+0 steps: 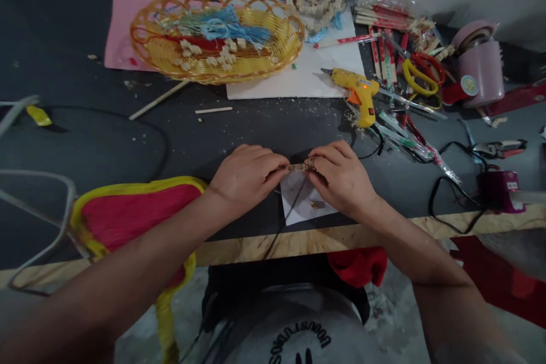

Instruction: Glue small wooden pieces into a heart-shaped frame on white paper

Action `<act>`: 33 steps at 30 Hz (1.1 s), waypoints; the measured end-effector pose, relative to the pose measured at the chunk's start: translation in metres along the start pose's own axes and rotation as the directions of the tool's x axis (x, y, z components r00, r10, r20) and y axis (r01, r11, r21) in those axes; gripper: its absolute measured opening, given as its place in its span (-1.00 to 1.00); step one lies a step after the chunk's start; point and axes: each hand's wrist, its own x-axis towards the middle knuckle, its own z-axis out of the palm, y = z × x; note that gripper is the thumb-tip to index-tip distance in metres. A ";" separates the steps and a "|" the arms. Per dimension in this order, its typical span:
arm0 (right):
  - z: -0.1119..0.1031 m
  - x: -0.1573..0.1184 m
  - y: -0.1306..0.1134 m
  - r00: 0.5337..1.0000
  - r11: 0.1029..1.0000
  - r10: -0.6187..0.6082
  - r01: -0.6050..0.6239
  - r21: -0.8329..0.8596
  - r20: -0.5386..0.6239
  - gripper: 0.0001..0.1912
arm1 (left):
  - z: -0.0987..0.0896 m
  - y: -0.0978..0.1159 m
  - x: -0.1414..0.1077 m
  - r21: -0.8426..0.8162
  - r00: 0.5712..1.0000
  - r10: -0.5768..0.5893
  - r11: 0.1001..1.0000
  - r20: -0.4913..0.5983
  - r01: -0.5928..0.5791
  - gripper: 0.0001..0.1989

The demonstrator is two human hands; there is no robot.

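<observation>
Between my two hands is a short, brown, knobbly strip (298, 167) that looks like small pieces in a row. My left hand (249, 175) pinches its left end between thumb and fingers. At the other end, my right hand (342, 177) grips it with closed fingertips, covering that part. Beneath them lies a white sheet of paper (292, 211) at the table's front edge, with a small brown piece (317, 205) on it. A thin dark cord (277, 234) hangs down from near the strip past the edge.
A yellow wicker basket (281, 65) holds blue tassels (230, 25) and small pale pieces. Right of it lie a yellow glue gun (362, 94), scissors (420, 77), pliers (499, 149) and chopsticks in wrappers (384, 17). A pink-and-yellow padded item (136, 210) sits near my left forearm.
</observation>
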 end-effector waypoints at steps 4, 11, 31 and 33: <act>0.001 -0.001 -0.001 1.000 1.000 0.014 -0.014 -0.024 -0.009 -0.83 | 0.000 0.000 0.000 0.004 1.000 0.017 1.000 0.005 -0.017 -0.78; 0.002 -0.002 -0.002 0.999 0.998 0.035 -0.036 -0.056 -0.011 -0.85 | 0.001 0.000 0.000 0.006 1.000 0.027 1.000 0.009 -0.027 -0.76; 0.003 -0.001 -0.001 0.999 0.998 -0.025 0.022 -0.058 -0.047 -0.82 | 0.006 0.000 0.000 0.046 0.999 0.047 0.998 -0.019 -0.046 -0.77; 0.003 -0.001 -0.002 0.998 0.997 -0.033 0.029 -0.077 -0.055 -0.82 | 0.006 0.000 0.000 0.049 0.999 0.046 0.998 -0.021 -0.045 -0.78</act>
